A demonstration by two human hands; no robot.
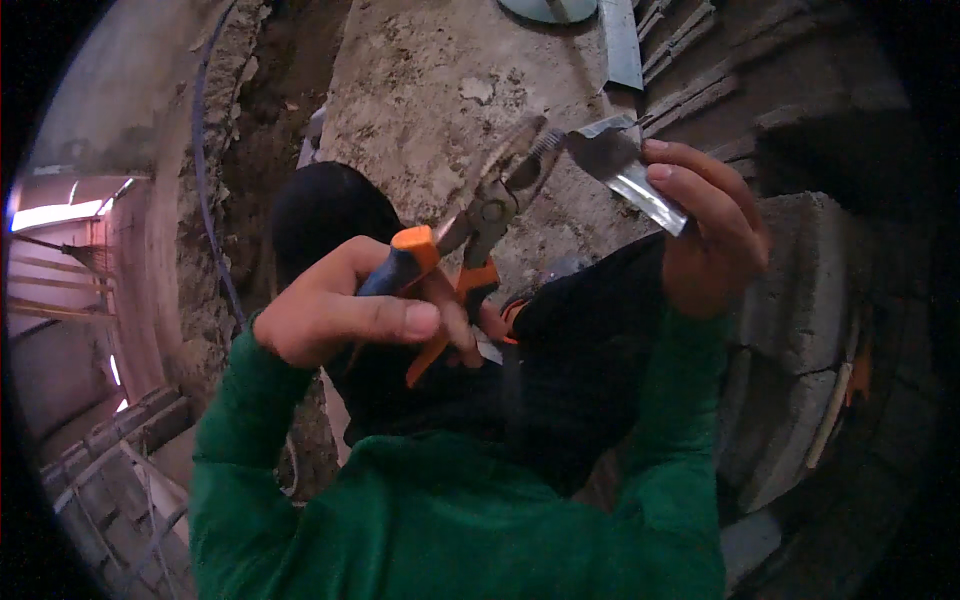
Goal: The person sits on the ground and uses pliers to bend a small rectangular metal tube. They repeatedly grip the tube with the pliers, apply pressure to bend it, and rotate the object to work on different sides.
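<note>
Orange and blue grips are covering the handles of the pliers point(490, 211), which are lying in the middle of the scene with their head pointing far and right. The metal piece point(642, 190) is standing just right of that head, its shiny edge running near and right. For good control, the operator is best served by bringing the jaws square to the left end of the metal piece, seating them fully before applying pressure, and squeezing evenly while the opposite side is bracing the work. The fingers should be resting clear of the jaw line, as the thin edges are probably sharp. The left hand point(335, 315) is partly closing around the spread handles, its thumb lying across the near side and its other fingers curling beneath; it is holding the pliers without clenching them fully. The jaws are appearing parted; whether they are touching the metal piece cannot be told. The right hand point(715, 225) is pinching the right end of the metal piece, two fingers showing on it and the thumb being hidden. Both hands are working above the rough ground point(420, 90), with a flat metal strip point(622, 50) lying at the far right.
</note>
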